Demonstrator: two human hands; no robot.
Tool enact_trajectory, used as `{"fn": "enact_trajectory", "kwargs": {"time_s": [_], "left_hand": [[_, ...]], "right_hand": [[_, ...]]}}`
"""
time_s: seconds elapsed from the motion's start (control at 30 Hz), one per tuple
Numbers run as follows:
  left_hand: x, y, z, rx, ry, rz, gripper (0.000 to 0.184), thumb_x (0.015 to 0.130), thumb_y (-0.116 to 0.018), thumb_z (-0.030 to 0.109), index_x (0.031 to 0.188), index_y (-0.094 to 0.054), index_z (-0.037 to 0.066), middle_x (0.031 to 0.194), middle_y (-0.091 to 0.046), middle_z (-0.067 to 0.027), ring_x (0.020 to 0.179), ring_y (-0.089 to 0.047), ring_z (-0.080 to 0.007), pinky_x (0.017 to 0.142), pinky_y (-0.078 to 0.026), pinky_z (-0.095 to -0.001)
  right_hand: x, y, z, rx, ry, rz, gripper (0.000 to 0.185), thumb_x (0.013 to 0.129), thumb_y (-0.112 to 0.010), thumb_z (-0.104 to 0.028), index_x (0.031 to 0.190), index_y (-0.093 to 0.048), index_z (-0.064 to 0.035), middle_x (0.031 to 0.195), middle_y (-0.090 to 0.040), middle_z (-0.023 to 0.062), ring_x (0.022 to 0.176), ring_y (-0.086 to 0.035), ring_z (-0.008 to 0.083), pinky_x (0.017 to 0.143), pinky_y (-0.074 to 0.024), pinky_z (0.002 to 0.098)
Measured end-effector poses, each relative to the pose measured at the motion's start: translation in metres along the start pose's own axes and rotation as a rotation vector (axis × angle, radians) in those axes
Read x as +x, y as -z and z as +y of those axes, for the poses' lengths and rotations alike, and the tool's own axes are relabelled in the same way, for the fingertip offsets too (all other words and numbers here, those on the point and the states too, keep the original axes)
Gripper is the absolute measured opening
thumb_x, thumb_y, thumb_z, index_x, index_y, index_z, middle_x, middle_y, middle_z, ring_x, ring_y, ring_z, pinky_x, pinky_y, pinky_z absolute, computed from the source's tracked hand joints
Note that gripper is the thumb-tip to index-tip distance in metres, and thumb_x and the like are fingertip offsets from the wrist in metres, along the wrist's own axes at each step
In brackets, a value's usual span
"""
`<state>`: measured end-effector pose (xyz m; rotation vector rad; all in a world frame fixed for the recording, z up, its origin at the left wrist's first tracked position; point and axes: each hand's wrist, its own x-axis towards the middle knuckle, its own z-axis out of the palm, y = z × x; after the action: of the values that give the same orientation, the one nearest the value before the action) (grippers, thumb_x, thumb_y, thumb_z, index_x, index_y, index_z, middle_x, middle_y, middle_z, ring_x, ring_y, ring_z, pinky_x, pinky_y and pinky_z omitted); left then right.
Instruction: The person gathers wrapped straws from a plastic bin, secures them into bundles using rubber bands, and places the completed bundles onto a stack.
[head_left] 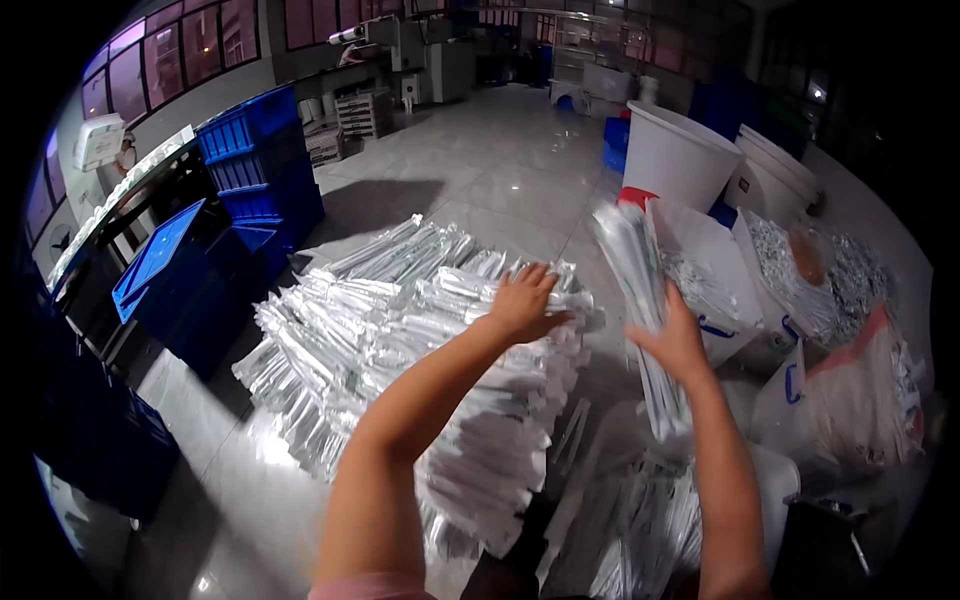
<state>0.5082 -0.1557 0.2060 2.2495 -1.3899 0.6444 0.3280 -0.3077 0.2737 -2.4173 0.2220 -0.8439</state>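
A big stack of long, thin packets in clear and white wrapping fills the middle of the view. On its upper right part lies my left hand, palm down with the fingers apart. To the right of the stack, my right hand grips a bundle of similar long wrapped packets, held nearly upright with the top leaning left. More loose packets lie below the bundle, in an open clear bag between my forearms.
Blue crates stand stacked at the left, beside a long bench. White tubs stand at the back right. Open sacks of packets and a white-and-pink sack line the right side. A person is far left.
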Motion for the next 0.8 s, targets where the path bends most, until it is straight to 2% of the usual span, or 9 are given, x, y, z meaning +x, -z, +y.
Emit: {"fn": "enact_trajectory", "kwargs": {"time_s": [0.1,0.27,0.4,0.5,0.53,0.6,0.63,0.67,0.8], "left_hand": [[-0.013,-0.019,-0.046,-0.045,0.328,-0.459,0.053,0.080,-0.043,0.048,0.121,-0.041,0.015,0.128,-0.037,-0.0062,0.125,-0.024,-0.0227,0.095,-0.021,-0.0590],[-0.035,-0.036,-0.067,-0.068,0.102,-0.213,0.045,0.079,-0.051,0.032,0.117,-0.044,0.008,0.120,-0.046,-0.0114,0.115,-0.039,-0.0298,0.096,-0.033,-0.0414],[-0.033,-0.022,-0.056,-0.047,0.123,-0.170,0.044,0.077,-0.054,0.026,0.114,-0.046,0.004,0.116,-0.048,-0.0150,0.110,-0.043,-0.0316,0.089,-0.040,-0.0369],[-0.028,-0.015,-0.054,-0.209,0.216,-0.360,0.037,0.080,-0.049,0.027,0.108,-0.048,0.002,0.106,-0.052,-0.0198,0.102,-0.048,-0.0338,0.085,-0.039,-0.0401],[-0.043,-0.045,-0.070,-0.116,0.069,-0.071,0.027,0.082,-0.047,0.024,0.097,-0.050,0.002,0.099,-0.053,-0.0193,0.093,-0.050,-0.0336,0.079,-0.040,-0.0419],[-0.040,-0.064,-0.113,0.039,-0.316,-0.241,0.027,0.084,-0.044,0.022,0.099,-0.047,-0.001,0.097,-0.052,-0.0211,0.089,-0.051,-0.0344,0.076,-0.041,-0.0396],[-0.022,0.010,-0.035,-0.360,0.454,-0.619,0.033,0.082,-0.049,0.016,0.110,-0.044,-0.001,0.106,-0.051,-0.0223,0.097,-0.051,-0.0327,0.081,-0.042,-0.0363],[-0.039,0.008,-0.045,-0.180,0.013,-0.268,0.043,0.078,-0.056,0.011,0.117,-0.041,0.003,0.112,-0.050,-0.0201,0.104,-0.050,-0.0288,0.085,-0.041,-0.0334],[-0.052,0.083,0.085,-0.409,0.129,-0.224,0.046,0.074,-0.061,0.006,0.117,-0.045,0.006,0.112,-0.053,-0.0146,0.105,-0.051,-0.0254,0.085,-0.042,-0.0357]], "right_hand": [[0.091,-0.050,-0.022,-0.167,-0.045,-0.051,0.069,0.061,-0.071,-0.022,0.121,-0.039,-0.0158,0.103,-0.056,0.0169,0.095,-0.055,0.0308,0.080,-0.0435,0.0343],[0.127,-0.183,0.006,-0.542,-0.190,-0.563,0.053,0.074,-0.056,-0.039,0.123,-0.038,-0.0318,0.120,-0.047,0.0064,0.114,-0.040,0.0245,0.097,-0.0170,0.0556],[0.105,-0.200,0.020,-0.387,-0.108,-0.611,0.044,0.084,-0.040,-0.040,0.126,-0.037,-0.0274,0.130,-0.036,0.0070,0.127,-0.021,0.0238,0.100,-0.0021,0.0554],[0.055,-0.150,0.007,-0.285,0.098,-0.233,0.048,0.085,-0.042,-0.038,0.126,-0.037,-0.0145,0.130,-0.036,0.0100,0.127,-0.020,0.0266,0.101,-0.0085,0.0512],[0.024,-0.127,0.006,-0.226,0.174,0.014,0.040,0.084,-0.049,-0.029,0.118,-0.045,-0.0092,0.121,-0.045,0.0112,0.118,-0.034,0.0285,0.099,-0.0215,0.0463],[-0.051,-0.075,0.011,0.003,0.126,0.270,0.031,0.080,-0.055,-0.017,0.109,-0.049,-0.0055,0.111,-0.051,0.0106,0.102,-0.048,0.0271,0.089,-0.0363,0.0393],[-0.099,-0.059,0.022,0.013,0.028,0.336,0.030,0.079,-0.056,-0.012,0.107,-0.049,-0.0039,0.107,-0.052,0.0112,0.097,-0.050,0.0264,0.084,-0.0395,0.0358],[-0.152,-0.052,0.038,0.038,-0.045,0.401,0.029,0.078,-0.057,-0.007,0.105,-0.050,-0.0024,0.103,-0.053,0.0118,0.091,-0.053,0.0257,0.079,-0.0428,0.0323],[-0.383,-0.054,0.094,-0.142,-0.783,0.089,0.036,0.076,-0.060,-0.015,0.106,-0.047,0.0011,0.101,-0.050,0.0191,0.094,-0.049,0.0338,0.079,-0.0403,0.0387]]}}
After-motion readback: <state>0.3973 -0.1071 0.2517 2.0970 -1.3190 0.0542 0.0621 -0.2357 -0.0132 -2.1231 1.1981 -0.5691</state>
